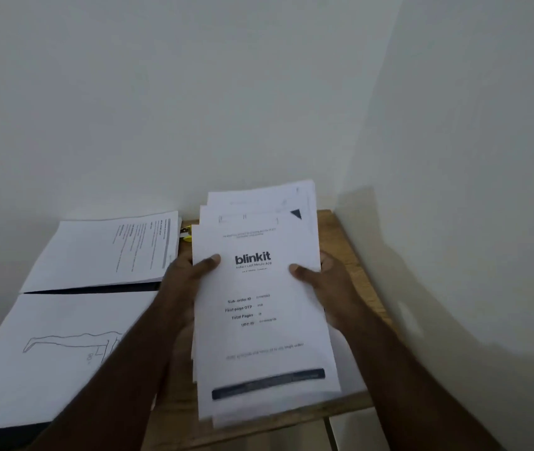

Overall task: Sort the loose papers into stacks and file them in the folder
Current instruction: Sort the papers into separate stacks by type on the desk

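Both your hands, left point(190, 281) and right point(327, 284), grip the papers point(262, 307) at centre frame, thumbs on top. They look light, floppy and slippery: hold both side edges.

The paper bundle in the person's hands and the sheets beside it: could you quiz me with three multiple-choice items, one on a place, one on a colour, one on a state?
1. Where does the sheet with the line drawing lie?
A. left of the held bundle
B. on top of the bundle
C. against the right wall

2. What colour is the small object peeking out behind the bundle?
A. red
B. yellow
C. blue

3. How is the paper bundle held?
A. by the left hand alone
B. lying flat, untouched
C. by both hands, the right hand too

Answers: 1 A, the drawing sheet sits at lower left on the table; 2 B, it shows yellow by the bundle's top left; 3 C, a thumb presses the front page on each side.
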